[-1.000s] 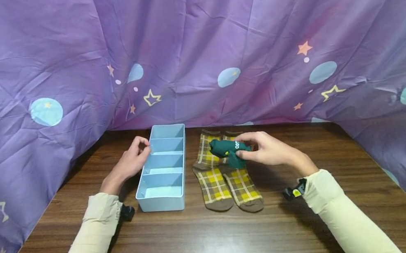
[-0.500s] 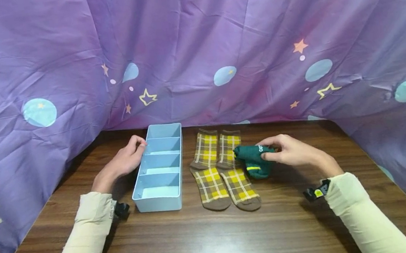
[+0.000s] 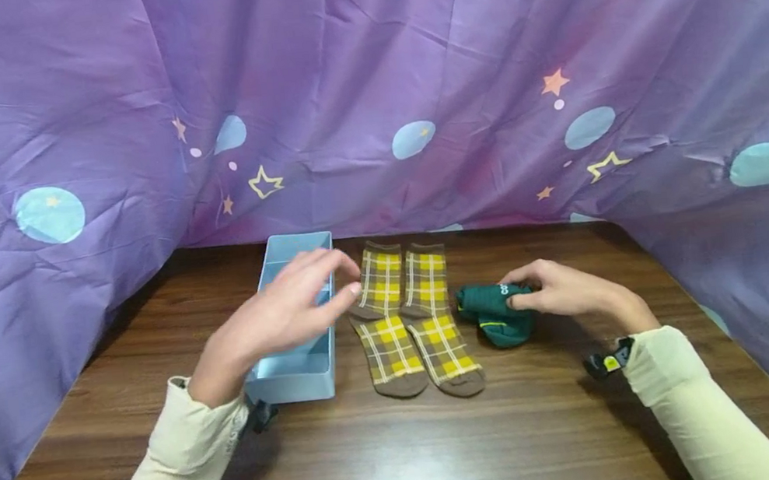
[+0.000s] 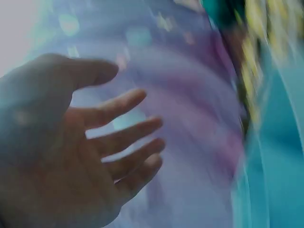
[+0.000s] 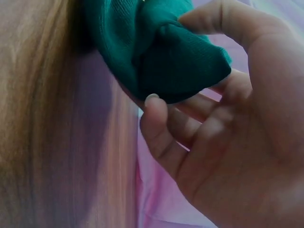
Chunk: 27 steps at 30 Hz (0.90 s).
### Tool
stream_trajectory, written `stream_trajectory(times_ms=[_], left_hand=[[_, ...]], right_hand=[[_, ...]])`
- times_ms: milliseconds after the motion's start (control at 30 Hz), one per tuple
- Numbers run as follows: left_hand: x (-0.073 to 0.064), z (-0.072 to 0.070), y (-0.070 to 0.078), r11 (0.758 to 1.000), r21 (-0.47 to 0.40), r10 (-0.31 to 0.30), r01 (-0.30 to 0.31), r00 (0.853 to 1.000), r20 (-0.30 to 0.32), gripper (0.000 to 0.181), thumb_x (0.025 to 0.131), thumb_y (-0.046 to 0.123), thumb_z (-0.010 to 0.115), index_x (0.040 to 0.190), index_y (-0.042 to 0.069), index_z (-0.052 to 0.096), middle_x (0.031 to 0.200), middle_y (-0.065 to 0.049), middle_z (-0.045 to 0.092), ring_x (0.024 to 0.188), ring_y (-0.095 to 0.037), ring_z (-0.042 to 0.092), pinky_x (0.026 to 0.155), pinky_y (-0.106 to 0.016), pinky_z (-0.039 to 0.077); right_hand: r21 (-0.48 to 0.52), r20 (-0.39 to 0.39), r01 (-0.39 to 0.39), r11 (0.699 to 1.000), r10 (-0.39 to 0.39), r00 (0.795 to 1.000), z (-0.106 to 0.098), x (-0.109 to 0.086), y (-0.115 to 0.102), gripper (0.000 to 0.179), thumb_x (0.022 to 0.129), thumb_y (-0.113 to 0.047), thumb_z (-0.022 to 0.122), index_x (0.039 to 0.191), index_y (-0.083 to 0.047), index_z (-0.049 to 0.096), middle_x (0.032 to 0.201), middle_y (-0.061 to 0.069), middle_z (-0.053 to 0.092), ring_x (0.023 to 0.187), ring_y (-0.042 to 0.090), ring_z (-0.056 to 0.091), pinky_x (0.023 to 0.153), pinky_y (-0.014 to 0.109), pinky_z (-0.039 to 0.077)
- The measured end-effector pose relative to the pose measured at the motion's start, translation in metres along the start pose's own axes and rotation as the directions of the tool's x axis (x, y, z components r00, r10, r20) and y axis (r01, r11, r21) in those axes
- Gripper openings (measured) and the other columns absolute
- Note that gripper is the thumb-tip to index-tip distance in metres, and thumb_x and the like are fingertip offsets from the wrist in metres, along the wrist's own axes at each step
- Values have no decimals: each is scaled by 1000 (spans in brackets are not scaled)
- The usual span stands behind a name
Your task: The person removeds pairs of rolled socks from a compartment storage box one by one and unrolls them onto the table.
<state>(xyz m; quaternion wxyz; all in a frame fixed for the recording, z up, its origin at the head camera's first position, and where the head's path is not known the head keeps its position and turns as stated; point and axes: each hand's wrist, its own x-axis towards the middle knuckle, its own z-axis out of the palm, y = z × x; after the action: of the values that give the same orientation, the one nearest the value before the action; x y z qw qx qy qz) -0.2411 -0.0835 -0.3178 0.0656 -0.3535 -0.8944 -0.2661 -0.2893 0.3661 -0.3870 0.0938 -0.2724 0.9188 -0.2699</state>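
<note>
My right hand [image 3: 559, 292] grips a rolled-up bundle of green socks [image 3: 501, 314] with white lettering and a yellow stripe, at or just above the table right of the plaid socks. In the right wrist view, thumb and fingers curl about the green socks [image 5: 180, 61]. Over the light blue box [image 3: 294, 386] hovers my left hand [image 3: 280, 313], fingers apart and holding nothing; it hides part of the box's compartments. The left wrist view shows that hand [image 4: 90, 133] with spread fingers. Two yellow-brown plaid socks [image 3: 387, 333] [image 3: 439, 328] lie flat side by side between the hands.
A brown wood-grain table [image 3: 407, 456] carries everything. Behind it and along both sides hangs a purple curtain [image 3: 314, 106] with stars and planets. The box stands close to the left of the plaid socks.
My right hand has carried the green socks rightward and down, off the plaid socks. My left hand has left the box's left rim and moved right, above the box. The view has turned slightly.
</note>
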Motion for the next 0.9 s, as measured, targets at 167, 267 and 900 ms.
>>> stream_trajectory(times_ms=[167,267,900], left_hand=[[17,25,45,988,-22,156,-155,973,169,31,108,31,62,134,15,67,136,-2,71,128,-21,66,111,-43,53],[37,47,55,982,-39,191,-187,953,235,30,108,29,61,134,15,67,136,-1,73,122,-17,68,106,-37,56],[97,152,66,992,93,-118,89,915,387,45,107,43,62,140,13,61,133,-7,72,122,-25,68,105,-40,56]], right_hand=[[-8,30,4,1000,-4,1000,0,4,1,16,100,-17,70,113,-16,79,99,-4,74,91,9,64,83,24,53],[-38,-1,3,999,-3,1000,2,5,4,24,100,-17,70,122,-12,77,108,-1,76,98,12,66,87,26,54],[44,-71,-7,999,10,997,7,5,14,22,100,-17,76,119,-11,67,107,3,76,102,16,71,90,27,55]])
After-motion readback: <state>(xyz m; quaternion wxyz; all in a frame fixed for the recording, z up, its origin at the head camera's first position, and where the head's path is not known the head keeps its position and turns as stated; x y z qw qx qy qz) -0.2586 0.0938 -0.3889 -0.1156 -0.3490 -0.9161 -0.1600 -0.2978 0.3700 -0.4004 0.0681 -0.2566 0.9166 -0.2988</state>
